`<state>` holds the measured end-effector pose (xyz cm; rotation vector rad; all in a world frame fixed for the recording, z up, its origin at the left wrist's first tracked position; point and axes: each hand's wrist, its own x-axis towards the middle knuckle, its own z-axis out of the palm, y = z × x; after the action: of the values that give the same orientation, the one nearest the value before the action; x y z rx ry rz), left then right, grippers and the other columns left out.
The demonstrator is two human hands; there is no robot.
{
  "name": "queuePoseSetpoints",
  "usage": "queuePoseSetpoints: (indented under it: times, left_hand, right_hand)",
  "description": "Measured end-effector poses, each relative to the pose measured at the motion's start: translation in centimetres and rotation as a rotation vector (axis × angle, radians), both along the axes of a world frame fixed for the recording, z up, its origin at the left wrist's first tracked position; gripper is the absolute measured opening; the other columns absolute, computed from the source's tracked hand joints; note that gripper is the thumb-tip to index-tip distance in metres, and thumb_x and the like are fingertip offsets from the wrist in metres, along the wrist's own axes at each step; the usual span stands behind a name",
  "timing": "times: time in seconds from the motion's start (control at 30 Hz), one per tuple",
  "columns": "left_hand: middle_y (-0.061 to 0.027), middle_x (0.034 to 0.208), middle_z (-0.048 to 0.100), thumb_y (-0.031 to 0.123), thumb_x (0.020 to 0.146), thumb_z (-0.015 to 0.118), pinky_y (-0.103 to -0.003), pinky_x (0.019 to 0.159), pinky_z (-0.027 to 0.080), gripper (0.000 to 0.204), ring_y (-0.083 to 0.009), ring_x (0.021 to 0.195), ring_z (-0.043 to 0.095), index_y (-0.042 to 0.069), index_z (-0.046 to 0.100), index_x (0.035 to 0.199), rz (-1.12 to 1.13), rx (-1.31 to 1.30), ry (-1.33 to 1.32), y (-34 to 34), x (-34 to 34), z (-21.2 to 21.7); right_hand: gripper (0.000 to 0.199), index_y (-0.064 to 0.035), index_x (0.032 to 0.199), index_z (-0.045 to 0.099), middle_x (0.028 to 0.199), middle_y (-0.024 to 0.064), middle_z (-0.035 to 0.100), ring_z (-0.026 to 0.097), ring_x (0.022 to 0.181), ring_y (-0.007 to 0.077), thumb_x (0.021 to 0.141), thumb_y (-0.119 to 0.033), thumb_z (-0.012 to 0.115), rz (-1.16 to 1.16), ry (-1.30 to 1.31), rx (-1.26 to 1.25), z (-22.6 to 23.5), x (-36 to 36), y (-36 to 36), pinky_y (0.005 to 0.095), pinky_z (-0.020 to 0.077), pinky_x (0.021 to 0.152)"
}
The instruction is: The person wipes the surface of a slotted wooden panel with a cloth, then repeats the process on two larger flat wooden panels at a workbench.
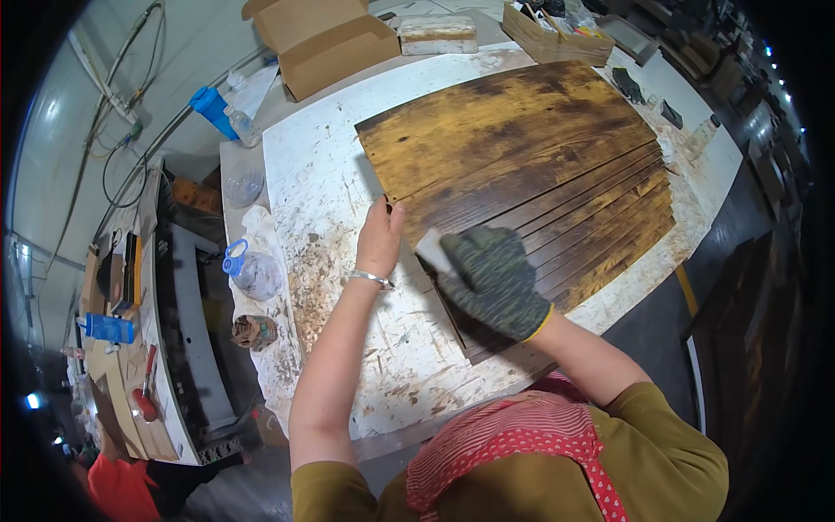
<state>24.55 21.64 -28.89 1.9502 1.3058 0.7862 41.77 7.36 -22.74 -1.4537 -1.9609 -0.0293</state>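
A stack of brown wood-grain boards point(513, 130) lies on the white table, its lower boards fanned out toward me as narrow strips. My bare left hand point(380, 239), with a silver bracelet at the wrist, grips the stack's left edge; the thumb is on the edge and the other fingers are partly hidden. My right hand point(496, 280) wears a dark grey-green knit glove with a yellow cuff. Its fingers close around a small whitish pad point(432, 250), pressed on the boards near their left edge. The pad is partly covered by the glove, and its material is unclear.
The paint-stained table point(322, 174) carries an open cardboard box point(326, 52), a blue bottle point(211, 111), a clear jug with a blue handle point(255, 274) and a stained jar point(254, 331) along its left side. A carton of odds and ends point(557, 39) and a dark glove point(626, 85) are at the far right.
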Motion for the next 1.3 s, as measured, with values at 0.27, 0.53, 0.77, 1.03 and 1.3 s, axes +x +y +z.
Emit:
queuePoseSetpoints:
  times: [0.27,0.53,0.77,1.03,1.3]
  left_hand:
    - [-0.0304,0.134,0.050,0.042,0.102,0.048,-0.041,0.105,0.041,0.064,-0.0394,0.122,0.053,-0.008,0.040,0.142,-0.005,-0.026,-0.035,0.7,-0.1,-1.2]
    - [-0.0321,0.149,0.038,0.045,0.101,0.050,-0.039,0.116,0.029,0.079,-0.0387,0.140,0.037,-0.014,0.026,0.148,-0.061,-0.214,-0.141,1.1,-0.2,-1.1]
    - [-0.0314,0.154,0.030,0.046,0.102,0.047,-0.039,0.120,0.022,0.079,-0.0385,0.146,0.028,-0.012,0.022,0.150,-0.047,-0.284,-0.173,0.7,0.0,-0.4]
    - [-0.0304,0.156,0.028,0.046,0.102,0.047,-0.039,0.119,0.023,0.080,-0.0379,0.147,0.027,-0.012,0.022,0.150,-0.035,-0.257,-0.132,0.3,0.1,-0.3]
    - [-0.0228,0.158,0.029,0.057,0.097,0.051,-0.039,0.116,0.029,0.090,-0.0309,0.143,0.035,-0.001,0.017,0.156,-0.081,-0.487,-0.186,2.1,-0.2,1.6]
  right_hand:
    - [0.041,-0.0028,0.110,0.063,0.094,0.0143,0.062,0.061,0.087,0.0308,0.080,-0.031,0.067,-0.256,-0.200,-0.228,1.7,-0.5,0.4,0.0481,0.0443,0.080]
    - [0.037,-0.0027,0.110,0.062,0.101,0.0178,0.062,0.060,0.096,0.0341,0.087,-0.032,0.058,-0.203,-0.204,-0.449,2.1,0.5,0.2,0.0486,0.0430,0.089]
    - [0.039,-0.0031,0.114,0.062,0.096,0.0145,0.064,0.063,0.086,0.0315,0.088,-0.033,0.063,-0.048,-0.057,-0.011,1.5,1.0,1.2,0.0449,0.0473,0.078]
    - [0.049,-0.0019,0.129,0.062,0.118,0.0193,0.066,0.063,0.109,0.0250,0.097,-0.039,0.058,0.135,1.147,-0.625,-0.1,5.9,0.2,0.0336,0.0474,0.096]
    - [0.036,-0.0088,0.117,0.064,0.103,0.0145,0.063,0.062,0.095,0.0318,0.090,-0.032,0.063,0.166,-0.112,-0.074,1.6,1.6,2.9,0.0458,0.0484,0.085]
